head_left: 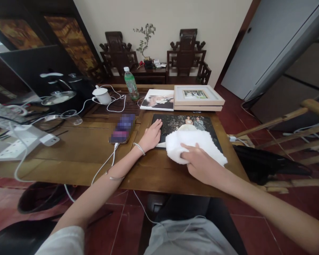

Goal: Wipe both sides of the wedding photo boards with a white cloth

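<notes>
Grips fluffy white fabric cloth (207, 144) in partly curled right hand (200, 163) over dark rectangular wedding-photo panel (171, 124), rests outstretched, seemingly empty left hand (151, 137) on panel's left edge, presumably for steadying, with pale square-cornered wooden frame (214, 94) limiting room beyond right hand and purple-screened rectangular phone (122, 129) left of left hand.

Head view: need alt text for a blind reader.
A person's right hand holds a white cloth over part of a dark photo of a couple, left hand resting at its left edge. Behind it on the wooden table are a green bottle and framed picture, with a phone to the left.
</notes>
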`<move>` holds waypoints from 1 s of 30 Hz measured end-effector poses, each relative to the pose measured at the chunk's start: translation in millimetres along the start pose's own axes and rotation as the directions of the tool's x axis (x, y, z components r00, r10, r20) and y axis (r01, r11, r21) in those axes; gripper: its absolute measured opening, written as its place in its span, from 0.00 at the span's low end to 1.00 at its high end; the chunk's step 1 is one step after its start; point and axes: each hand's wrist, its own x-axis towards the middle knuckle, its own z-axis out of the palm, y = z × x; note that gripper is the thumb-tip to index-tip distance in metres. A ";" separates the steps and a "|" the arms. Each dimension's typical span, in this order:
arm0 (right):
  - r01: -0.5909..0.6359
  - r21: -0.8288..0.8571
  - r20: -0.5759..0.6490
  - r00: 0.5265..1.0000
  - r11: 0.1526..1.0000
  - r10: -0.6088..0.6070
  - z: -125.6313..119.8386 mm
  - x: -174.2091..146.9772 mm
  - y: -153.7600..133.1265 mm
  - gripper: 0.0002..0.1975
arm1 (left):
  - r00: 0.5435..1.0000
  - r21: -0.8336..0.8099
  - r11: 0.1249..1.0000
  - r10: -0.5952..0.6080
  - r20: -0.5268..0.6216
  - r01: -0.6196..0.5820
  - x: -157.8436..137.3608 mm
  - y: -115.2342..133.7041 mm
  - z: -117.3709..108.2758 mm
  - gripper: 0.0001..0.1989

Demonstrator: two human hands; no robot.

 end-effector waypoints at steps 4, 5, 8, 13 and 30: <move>-0.076 0.014 0.008 0.997 0.997 0.075 -10.6 23.9 8.5 0.16 | 1.000 0.002 1.000 0.001 0.011 -0.001 0.4 0.2 -1.3 0.25; -0.090 0.016 0.006 0.996 0.996 0.090 -14.7 35.5 13.7 0.15 | 1.000 0.002 1.000 0.001 0.015 -0.001 0.5 0.2 -1.6 0.25; -0.108 -0.007 -0.050 0.993 0.994 0.108 -26.9 77.5 33.9 0.12 | 1.000 -0.001 1.000 0.000 0.017 0.000 0.5 -0.3 -2.4 0.25; -0.124 -0.076 -0.126 0.985 0.989 0.114 -43.2 146.5 64.8 0.13 | 1.000 -0.004 1.000 0.006 0.010 -0.006 -0.1 -1.9 -3.1 0.25; -0.040 -0.060 0.008 0.999 0.997 0.041 -7.3 31.1 -9.8 0.18 | 1.000 -0.015 1.000 0.005 -0.011 -0.005 0.6 -1.3 -0.3 0.25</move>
